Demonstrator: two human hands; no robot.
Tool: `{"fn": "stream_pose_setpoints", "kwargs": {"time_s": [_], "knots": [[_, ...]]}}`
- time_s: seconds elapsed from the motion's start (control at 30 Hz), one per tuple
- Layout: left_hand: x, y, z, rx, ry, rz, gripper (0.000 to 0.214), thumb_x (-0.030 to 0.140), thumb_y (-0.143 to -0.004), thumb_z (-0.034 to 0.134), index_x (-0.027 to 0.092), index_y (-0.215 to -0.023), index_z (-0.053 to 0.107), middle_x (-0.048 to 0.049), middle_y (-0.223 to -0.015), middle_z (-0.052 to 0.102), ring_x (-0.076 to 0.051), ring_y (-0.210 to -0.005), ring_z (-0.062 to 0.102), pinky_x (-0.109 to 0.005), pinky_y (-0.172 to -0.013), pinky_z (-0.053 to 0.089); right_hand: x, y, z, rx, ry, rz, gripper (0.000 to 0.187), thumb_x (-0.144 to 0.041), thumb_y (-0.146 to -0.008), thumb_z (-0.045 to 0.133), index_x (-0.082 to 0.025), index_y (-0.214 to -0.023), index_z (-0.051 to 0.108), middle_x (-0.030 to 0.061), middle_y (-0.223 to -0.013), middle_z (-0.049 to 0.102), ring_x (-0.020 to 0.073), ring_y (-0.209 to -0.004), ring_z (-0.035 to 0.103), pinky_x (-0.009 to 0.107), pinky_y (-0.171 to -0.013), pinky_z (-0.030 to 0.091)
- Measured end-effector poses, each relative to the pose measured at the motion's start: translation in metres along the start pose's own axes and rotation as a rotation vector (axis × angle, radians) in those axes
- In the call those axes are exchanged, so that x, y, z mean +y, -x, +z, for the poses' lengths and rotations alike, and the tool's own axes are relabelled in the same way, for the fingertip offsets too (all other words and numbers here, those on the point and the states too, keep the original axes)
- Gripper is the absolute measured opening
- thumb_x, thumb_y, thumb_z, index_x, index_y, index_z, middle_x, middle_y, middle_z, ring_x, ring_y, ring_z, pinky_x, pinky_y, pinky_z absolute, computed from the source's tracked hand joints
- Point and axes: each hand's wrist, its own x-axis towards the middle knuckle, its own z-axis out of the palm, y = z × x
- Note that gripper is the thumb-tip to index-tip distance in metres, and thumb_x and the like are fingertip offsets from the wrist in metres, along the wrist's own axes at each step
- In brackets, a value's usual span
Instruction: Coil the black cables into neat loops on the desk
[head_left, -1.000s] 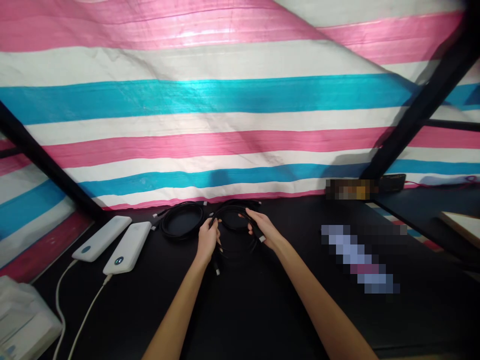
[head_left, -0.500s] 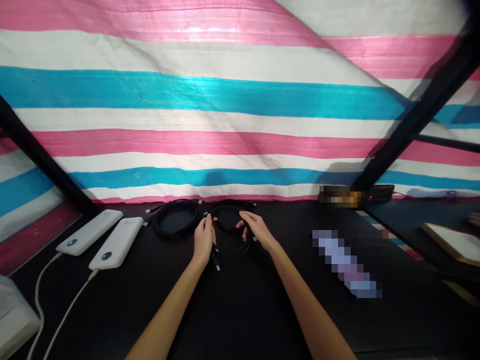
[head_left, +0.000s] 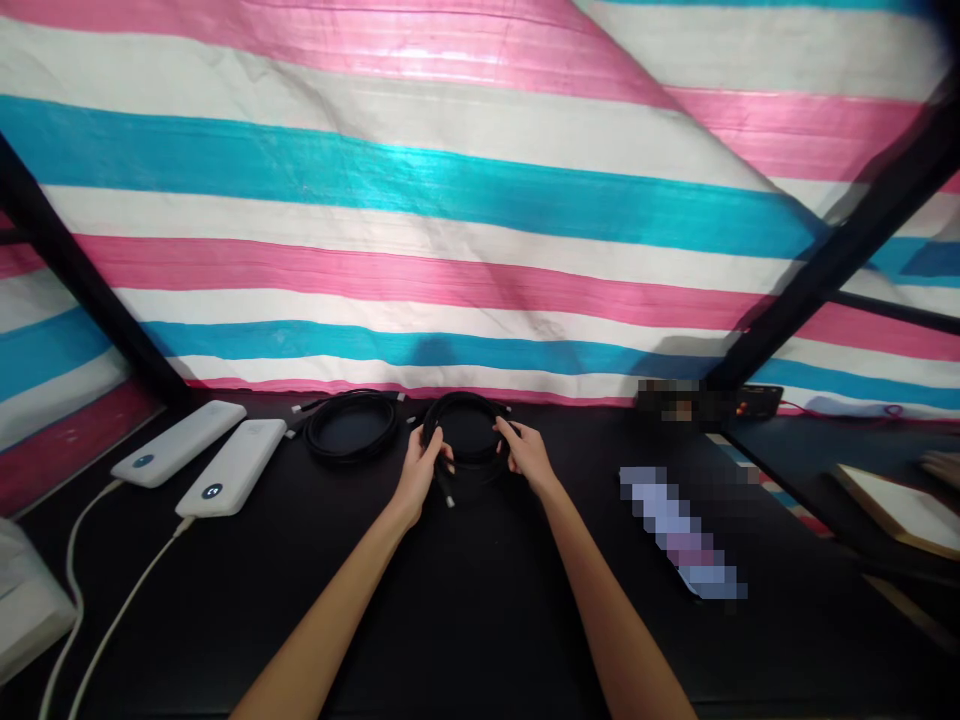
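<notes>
Between my hands is a coiled black cable (head_left: 466, 402), its loops round and lying together. My left hand (head_left: 421, 468) is closed on the coil's left side, thumb on top, and a connector end with a bright metal tip (head_left: 449, 500) sticks out below the fingers. On the right side of the same coil, my right hand (head_left: 526, 455) pinches the loops between thumb and fingers. Another coiled black cable (head_left: 352, 455) rests on the black table just left of my left hand, its silvery plugs at the edges. Part of the table behind the held coil is hidden.
Two white power banks (head_left: 180, 443) with white cords lie at the left, near a white package (head_left: 30, 600). A blurred-out long object (head_left: 679, 535) is on the right. Behind stands a striped sheet (head_left: 450, 270), with dark frame poles at both sides.
Both hands now hold a fuller, rounder coil raised towards me; earlier the loop was loose and the plug end hung lower. The view has tilted slightly.
</notes>
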Motion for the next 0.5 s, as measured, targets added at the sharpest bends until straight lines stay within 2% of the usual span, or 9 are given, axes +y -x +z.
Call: {"fn": "stream_pose_setpoints", "kwargs": {"time_s": [0.1, 0.2, 0.37, 0.43, 0.5], "knots": [[-0.006, -0.003, 0.0, 0.003, 0.005, 0.011, 0.056, 0.047, -0.077, 0.06, 0.018, -0.121, 0.043, -0.0007, -0.078, 0.06, -0.01, -0.06, 0.059, -0.019, -0.048, 0.046, 0.004, -0.003, 0.002, 0.122, -0.093, 0.065, 0.042, -0.053, -0.076, 0.056, -0.013, -0.087, 0.065, -0.0023, -0.054, 0.057, 0.0047, -0.028, 0.041, 0.017, -0.027, 0.025], [-0.013, -0.005, 0.0, 0.039, -0.038, -0.012, 0.063, 0.038, -0.079, 0.061, 0.016, -0.133, 0.037, -0.0023, -0.081, 0.059, -0.011, -0.064, 0.06, -0.022, -0.052, 0.05, 0.008, -0.004, 0.005, 0.193, -0.151, 0.103, 0.044, -0.052, -0.078, 0.055, -0.012, -0.091, 0.065, -0.0017, -0.056, 0.058, 0.0046, -0.03, 0.043, 0.017, -0.028, 0.028], [-0.019, -0.008, -0.003, 0.022, -0.087, -0.054, 0.072, 0.027, -0.084, 0.053, 0.012, -0.145, 0.018, 0.005, -0.059, 0.055, -0.008, -0.048, 0.054, -0.02, -0.05, 0.046, 0.013, -0.005, 0.011, 0.182, -0.165, 0.104, 0.043, -0.051, -0.082, 0.051, -0.012, -0.096, 0.063, 0.0021, -0.066, 0.064, 0.0052, -0.034, 0.05, 0.016, -0.031, 0.035], [-0.019, -0.01, -0.004, 0.028, -0.066, -0.063, 0.068, 0.023, -0.086, 0.05, 0.009, -0.145, 0.018, 0.0039, -0.059, 0.057, -0.008, -0.05, 0.056, -0.021, -0.056, 0.049, 0.015, -0.006, 0.013, 0.173, -0.17, 0.107, 0.04, -0.048, -0.085, 0.048, -0.012, -0.096, 0.062, 0.0033, -0.071, 0.065, 0.0055, -0.036, 0.052, 0.016, -0.033, 0.039], [-0.02, -0.011, -0.003, 0.057, -0.055, -0.072, 0.065, 0.022, -0.087, 0.05, 0.008, -0.144, 0.021, -0.0001, -0.067, 0.06, -0.008, -0.056, 0.059, -0.023, -0.064, 0.052, 0.018, -0.008, 0.012, 0.169, -0.144, 0.119, 0.037, -0.044, -0.087, 0.048, -0.013, -0.099, 0.062, 0.002, -0.066, 0.065, 0.0062, -0.038, 0.054, 0.016, -0.036, 0.043]]}}
